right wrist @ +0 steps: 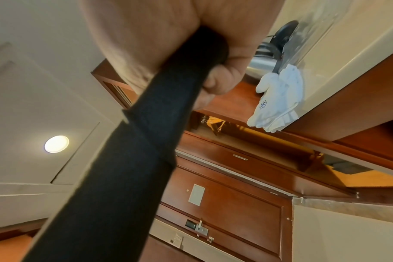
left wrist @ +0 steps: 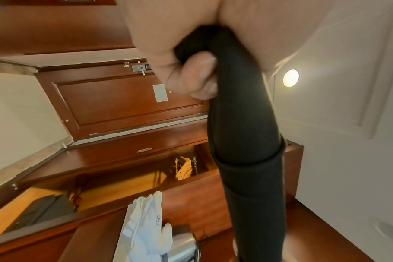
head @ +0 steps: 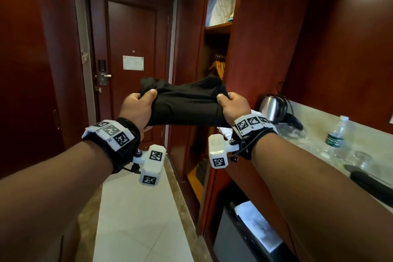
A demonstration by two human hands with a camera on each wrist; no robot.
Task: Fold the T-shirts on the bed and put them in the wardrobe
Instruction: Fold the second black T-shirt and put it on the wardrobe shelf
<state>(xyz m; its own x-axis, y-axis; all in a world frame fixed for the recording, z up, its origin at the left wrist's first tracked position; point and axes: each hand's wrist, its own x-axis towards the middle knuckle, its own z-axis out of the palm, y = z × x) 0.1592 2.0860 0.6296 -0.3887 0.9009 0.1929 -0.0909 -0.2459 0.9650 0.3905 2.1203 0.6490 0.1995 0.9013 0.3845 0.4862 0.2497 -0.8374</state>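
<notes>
A folded black T-shirt [head: 187, 102] hangs flat between my two hands at chest height, in front of the open wardrobe [head: 214, 70]. My left hand [head: 138, 106] grips its left end, thumb on top and fingers curled beneath. My right hand [head: 232, 105] grips the right end the same way. The left wrist view has the T-shirt [left wrist: 244, 141] running down from my fist [left wrist: 191, 78]. The right wrist view has the T-shirt [right wrist: 132, 159] leaving my right hand [right wrist: 215, 79]. White bedding [head: 221, 6] lies on the wardrobe's top shelf; wooden hangers [head: 218, 66] hang below it.
A closed wooden door [head: 131, 53] stands ahead at the end of a tiled passage [head: 136, 219]. To the right, a stone counter [head: 361, 134] carries a steel kettle [head: 272, 107], a water bottle [head: 337, 134], glasses and a white cloth [left wrist: 146, 223]. A dark cabinet [head: 244, 240] sits below.
</notes>
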